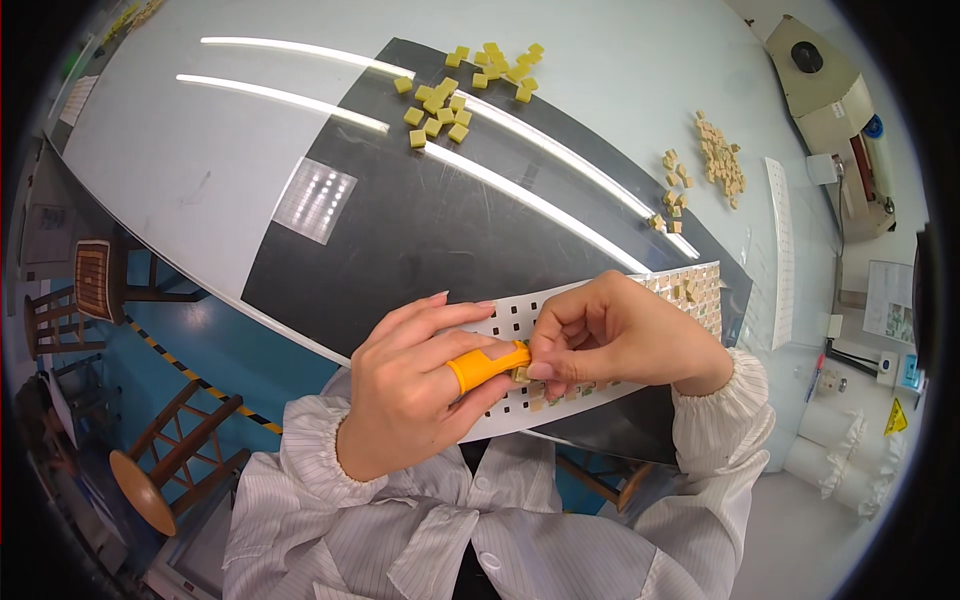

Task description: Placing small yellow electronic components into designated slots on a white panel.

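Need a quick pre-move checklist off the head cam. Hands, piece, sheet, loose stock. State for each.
1. Orange finger tool worn on the left hand: ok, it sits around a finger.
2. Right hand at the tool: ok, thumb and fingertips are close to its tip.
3. Small tan piece firmly gripped: cannot tell, the fingers partly hide it.
4. Black squares on the white sheet all covered: not ok, bare ones show toward its left end.
5. Yellow cubes clear of the sheet: ok, scattered on the far side of the table.
6. Sheet flat under both hands: cannot tell, the hands cover much of it.
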Demonstrator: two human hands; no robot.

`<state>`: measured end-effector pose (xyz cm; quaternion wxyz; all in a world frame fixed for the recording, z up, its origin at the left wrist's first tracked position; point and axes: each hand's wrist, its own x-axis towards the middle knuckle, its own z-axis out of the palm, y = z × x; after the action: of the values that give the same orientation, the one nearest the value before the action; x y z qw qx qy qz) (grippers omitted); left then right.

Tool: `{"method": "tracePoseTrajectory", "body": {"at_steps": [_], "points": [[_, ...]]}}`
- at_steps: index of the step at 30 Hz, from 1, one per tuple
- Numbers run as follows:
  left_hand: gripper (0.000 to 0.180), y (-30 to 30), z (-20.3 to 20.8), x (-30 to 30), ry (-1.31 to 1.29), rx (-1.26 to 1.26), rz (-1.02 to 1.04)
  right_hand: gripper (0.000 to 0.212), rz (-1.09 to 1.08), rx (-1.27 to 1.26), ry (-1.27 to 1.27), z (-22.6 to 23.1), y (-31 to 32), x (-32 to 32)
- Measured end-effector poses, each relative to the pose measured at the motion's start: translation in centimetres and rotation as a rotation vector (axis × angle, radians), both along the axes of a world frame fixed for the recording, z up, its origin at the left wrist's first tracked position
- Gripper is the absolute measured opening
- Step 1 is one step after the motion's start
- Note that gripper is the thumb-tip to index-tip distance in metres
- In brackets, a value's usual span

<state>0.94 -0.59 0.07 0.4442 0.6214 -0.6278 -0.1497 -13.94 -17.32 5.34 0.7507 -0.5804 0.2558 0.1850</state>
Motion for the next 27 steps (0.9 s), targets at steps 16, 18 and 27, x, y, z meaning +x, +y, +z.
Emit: {"method": "tracePoseTrajectory", "body": {"at_steps": [16, 18, 27], "points": [[0.02, 0.01, 0.17, -0.05, 0.01, 0.008, 0.007, 0.01, 0.009, -0.028, 0.035, 0.46, 0.16, 0.21], [0.016, 0.0, 0.27, -0.05, 0.013, 0.022, 0.008, 0.01, 0.005, -0.031, 0.036, 0.49, 0.19, 0.23], [0.017, -0.02, 0.26, -0.04, 0.013, 0.023, 0.005, 0.011, 0.005, -0.04, 0.072, 0.68, 0.15, 0.41]]}}
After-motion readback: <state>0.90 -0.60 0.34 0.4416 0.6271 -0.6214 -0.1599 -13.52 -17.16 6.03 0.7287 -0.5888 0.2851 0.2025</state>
